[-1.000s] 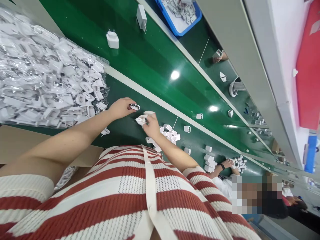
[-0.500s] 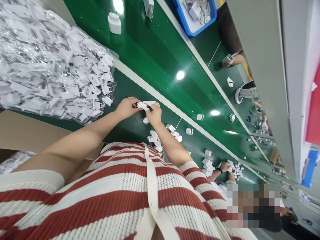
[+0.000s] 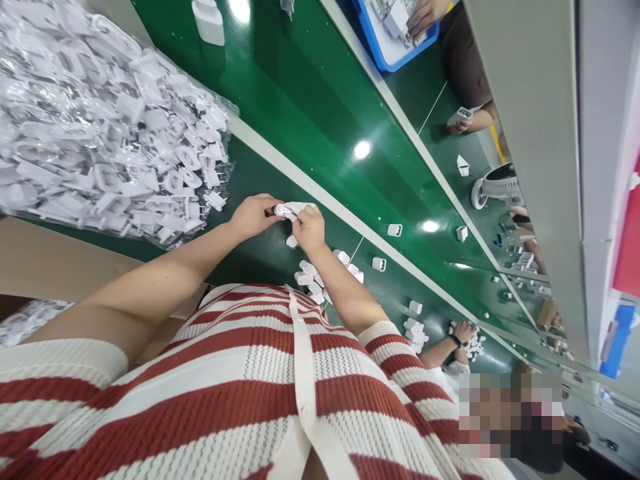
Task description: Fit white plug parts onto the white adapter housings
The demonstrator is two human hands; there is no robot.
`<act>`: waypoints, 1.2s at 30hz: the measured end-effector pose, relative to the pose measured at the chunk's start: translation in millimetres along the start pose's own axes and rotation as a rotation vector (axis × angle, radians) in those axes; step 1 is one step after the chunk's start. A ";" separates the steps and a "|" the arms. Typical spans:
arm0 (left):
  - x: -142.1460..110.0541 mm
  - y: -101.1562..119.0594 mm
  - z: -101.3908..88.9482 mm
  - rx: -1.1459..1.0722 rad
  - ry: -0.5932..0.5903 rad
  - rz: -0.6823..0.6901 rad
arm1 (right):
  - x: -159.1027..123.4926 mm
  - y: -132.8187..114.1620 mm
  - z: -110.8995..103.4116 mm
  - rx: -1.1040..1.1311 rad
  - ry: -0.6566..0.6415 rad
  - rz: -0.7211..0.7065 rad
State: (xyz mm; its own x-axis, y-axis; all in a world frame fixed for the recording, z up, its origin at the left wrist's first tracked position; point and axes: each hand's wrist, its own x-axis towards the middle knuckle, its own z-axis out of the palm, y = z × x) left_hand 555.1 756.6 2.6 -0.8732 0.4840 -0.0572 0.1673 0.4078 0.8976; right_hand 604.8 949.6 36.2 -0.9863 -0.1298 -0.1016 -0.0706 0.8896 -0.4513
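Note:
My left hand point(image 3: 256, 217) pinches a small white oval plug piece point(image 3: 281, 210), its dark pins toward my fingers. In my right hand point(image 3: 309, 228) is a white charger housing point(image 3: 301, 207), held against the plug piece; fingers partly cover both, so I cannot tell whether they are joined. Just below them, one white charger part point(image 3: 291, 241) lies on the dark green table. Several white charger housings point(image 3: 306, 273) are grouped beside my right forearm. To the left, a clear plastic bag point(image 3: 125, 133) holds a big heap of white plug pieces.
A green conveyor belt point(image 3: 300, 113) runs diagonally past the table, carrying a white charger point(image 3: 209, 23) and a housing point(image 3: 395, 230). Across it are a blue tray point(image 3: 393, 63) and co-workers' hands. Another co-worker's hand point(image 3: 465, 331) works at lower right. Cardboard point(image 3: 75, 260) stands at left.
The housing in my right hand has come more into line with the plug piece. Items on the belt have shifted up and left. A co-worker's hand has entered the blue tray.

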 end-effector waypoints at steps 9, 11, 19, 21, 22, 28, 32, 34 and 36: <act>-3.3 -1.5 3.2 0.128 -0.032 0.010 | 4.4 -18.5 -12.2 -0.269 -0.147 0.009; -5.9 0.9 4.4 0.232 -0.050 0.025 | 5.0 -22.9 -13.1 -0.311 -0.145 0.009; 7.8 17.1 -13.8 0.381 -0.180 0.026 | 14.2 -18.0 -17.9 -0.179 -0.138 0.058; 28.6 24.2 -23.3 0.357 -0.259 0.020 | 4.9 -12.7 -22.0 -0.096 -0.085 0.103; 42.4 28.3 -27.3 0.355 -0.279 0.017 | -3.2 -10.8 -23.7 -0.063 -0.052 0.143; 149.7 46.5 -33.0 0.378 -0.068 -0.079 | -58.5 -20.3 -12.4 -0.080 -0.236 0.235; 209.1 41.8 -33.4 0.311 0.030 -0.144 | -59.9 -29.1 7.0 -0.136 -0.315 0.165; 224.9 38.3 -36.6 0.276 0.052 -0.163 | -59.6 -26.3 9.1 -0.051 -0.274 0.201; 224.2 39.1 -40.0 0.259 0.106 -0.171 | -68.5 -19.1 2.4 0.161 -0.158 0.321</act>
State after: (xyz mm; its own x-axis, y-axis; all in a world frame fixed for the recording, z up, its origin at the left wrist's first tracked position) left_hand 347.5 850.1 42.4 -0.9394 0.3132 -0.1396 0.1125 0.6661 0.7374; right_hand 674.1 940.4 49.7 -0.9186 0.0668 -0.3895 0.2743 0.8173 -0.5067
